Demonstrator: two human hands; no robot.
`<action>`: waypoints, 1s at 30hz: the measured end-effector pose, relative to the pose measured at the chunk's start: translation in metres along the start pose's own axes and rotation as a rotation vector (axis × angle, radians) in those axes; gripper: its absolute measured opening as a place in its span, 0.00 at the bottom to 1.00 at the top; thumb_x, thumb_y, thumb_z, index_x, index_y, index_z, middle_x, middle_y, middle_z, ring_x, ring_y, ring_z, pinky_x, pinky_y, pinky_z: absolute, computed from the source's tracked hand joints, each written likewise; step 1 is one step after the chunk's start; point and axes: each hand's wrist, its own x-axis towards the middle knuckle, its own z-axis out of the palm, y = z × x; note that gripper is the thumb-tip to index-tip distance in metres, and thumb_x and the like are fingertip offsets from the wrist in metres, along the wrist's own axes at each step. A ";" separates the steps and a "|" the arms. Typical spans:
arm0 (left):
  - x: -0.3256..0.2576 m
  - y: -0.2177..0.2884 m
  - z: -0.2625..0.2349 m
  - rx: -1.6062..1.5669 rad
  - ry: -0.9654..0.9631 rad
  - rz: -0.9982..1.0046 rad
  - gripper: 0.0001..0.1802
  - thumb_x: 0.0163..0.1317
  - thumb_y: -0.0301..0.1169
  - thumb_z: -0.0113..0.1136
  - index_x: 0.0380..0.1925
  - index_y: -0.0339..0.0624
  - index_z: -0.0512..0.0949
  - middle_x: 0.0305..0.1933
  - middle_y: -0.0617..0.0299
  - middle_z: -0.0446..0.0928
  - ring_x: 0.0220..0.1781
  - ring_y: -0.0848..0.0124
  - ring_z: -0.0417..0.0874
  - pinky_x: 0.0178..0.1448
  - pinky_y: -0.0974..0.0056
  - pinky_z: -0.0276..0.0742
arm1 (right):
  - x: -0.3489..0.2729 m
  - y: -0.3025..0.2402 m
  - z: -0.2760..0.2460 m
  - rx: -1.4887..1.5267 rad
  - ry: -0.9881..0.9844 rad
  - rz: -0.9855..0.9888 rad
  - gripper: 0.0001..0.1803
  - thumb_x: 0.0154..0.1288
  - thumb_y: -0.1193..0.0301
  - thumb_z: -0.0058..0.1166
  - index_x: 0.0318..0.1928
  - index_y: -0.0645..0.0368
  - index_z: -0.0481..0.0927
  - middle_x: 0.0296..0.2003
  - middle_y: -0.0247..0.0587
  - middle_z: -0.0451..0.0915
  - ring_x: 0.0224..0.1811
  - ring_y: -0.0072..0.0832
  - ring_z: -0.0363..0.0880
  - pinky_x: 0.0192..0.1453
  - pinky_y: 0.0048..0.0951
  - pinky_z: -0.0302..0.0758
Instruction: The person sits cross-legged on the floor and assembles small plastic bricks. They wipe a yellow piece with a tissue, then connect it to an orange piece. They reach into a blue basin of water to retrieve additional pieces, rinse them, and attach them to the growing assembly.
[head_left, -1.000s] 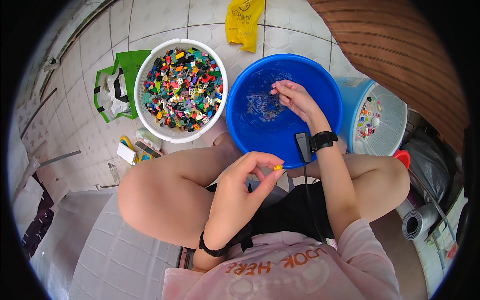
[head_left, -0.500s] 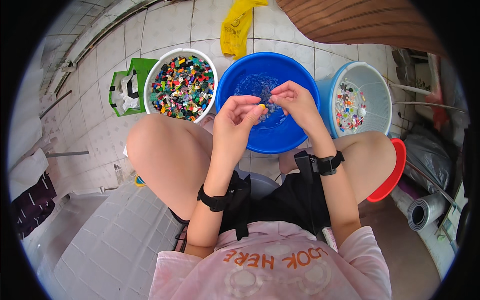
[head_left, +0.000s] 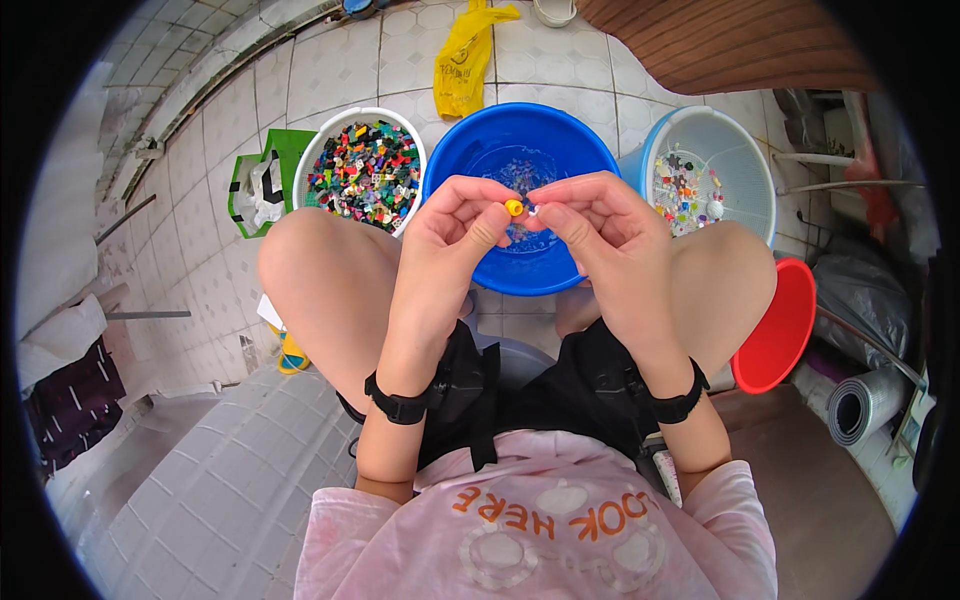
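My left hand (head_left: 450, 232) is closed, with a small rounded yellow toy piece (head_left: 514, 207) pinched between thumb and fingertips. Just to its right, my right hand (head_left: 610, 235) pinches a tiny white-and-dark piece (head_left: 532, 211), largely covered by the fingers. The fingertips of both hands nearly meet, and I cannot tell whether the two pieces touch. Beneath the hands stands a blue basin (head_left: 455, 150) of water, with many small pieces lying in it. The hands hide part of its near side.
Left of the basin, a white basket (head_left: 421, 150) holds many coloured toy bricks, beside a green bag (head_left: 285, 150). To the right stands a pale blue-white basket (head_left: 755, 165) with fewer small pieces. A red basin (head_left: 780, 330), yellow plastic bag (head_left: 463, 75) and rolled mat (head_left: 855, 412) lie around.
My right hand has come left and nearer to me, its fingertips now close beside the left hand's. The yellow piece stays in my left hand, turned to show more of itself.
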 end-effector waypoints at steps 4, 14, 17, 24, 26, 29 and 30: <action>-0.002 0.006 0.000 0.042 0.018 0.008 0.06 0.67 0.27 0.58 0.41 0.39 0.76 0.39 0.64 0.79 0.40 0.79 0.77 0.45 0.74 0.72 | -0.003 0.002 0.009 0.014 0.045 -0.067 0.06 0.66 0.77 0.57 0.41 0.65 0.80 0.35 0.35 0.84 0.35 0.15 0.80 0.40 0.15 0.74; 0.001 0.001 -0.008 -0.001 0.020 0.058 0.05 0.64 0.22 0.59 0.40 0.37 0.77 0.38 0.63 0.80 0.39 0.78 0.79 0.44 0.73 0.74 | 0.001 0.009 0.017 -0.182 0.101 -0.101 0.03 0.63 0.77 0.59 0.37 0.64 0.82 0.30 0.33 0.83 0.29 0.11 0.77 0.32 0.15 0.71; 0.001 0.002 -0.010 0.031 -0.011 0.107 0.05 0.64 0.24 0.61 0.39 0.38 0.77 0.38 0.64 0.79 0.38 0.79 0.77 0.45 0.74 0.73 | 0.003 0.007 0.015 -0.252 0.098 -0.113 0.03 0.62 0.77 0.60 0.35 0.64 0.81 0.28 0.34 0.83 0.26 0.13 0.77 0.29 0.17 0.71; 0.001 0.003 -0.012 0.221 0.030 0.198 0.07 0.56 0.19 0.66 0.33 0.35 0.78 0.35 0.60 0.82 0.37 0.76 0.81 0.46 0.72 0.76 | 0.009 -0.007 0.006 -0.581 -0.040 -0.234 0.04 0.59 0.75 0.60 0.32 0.62 0.79 0.26 0.39 0.81 0.25 0.25 0.79 0.29 0.23 0.73; 0.000 0.002 -0.012 0.203 0.038 0.174 0.07 0.55 0.19 0.66 0.33 0.35 0.78 0.34 0.60 0.82 0.37 0.76 0.81 0.45 0.72 0.77 | 0.012 -0.008 0.005 -0.590 -0.074 -0.218 0.05 0.59 0.74 0.61 0.31 0.62 0.78 0.25 0.39 0.81 0.26 0.26 0.80 0.29 0.24 0.73; 0.000 0.000 -0.014 0.224 0.011 0.209 0.07 0.59 0.20 0.64 0.36 0.35 0.77 0.36 0.62 0.81 0.38 0.77 0.81 0.44 0.74 0.77 | 0.013 -0.009 0.005 -0.589 -0.101 -0.192 0.05 0.60 0.75 0.60 0.31 0.62 0.78 0.25 0.39 0.81 0.25 0.27 0.80 0.29 0.25 0.73; 0.000 0.000 -0.014 0.242 0.016 0.231 0.07 0.59 0.19 0.64 0.36 0.35 0.77 0.36 0.61 0.81 0.38 0.77 0.81 0.45 0.74 0.77 | 0.013 -0.008 0.006 -0.604 -0.095 -0.197 0.05 0.60 0.74 0.60 0.32 0.63 0.78 0.26 0.40 0.81 0.25 0.28 0.79 0.29 0.26 0.73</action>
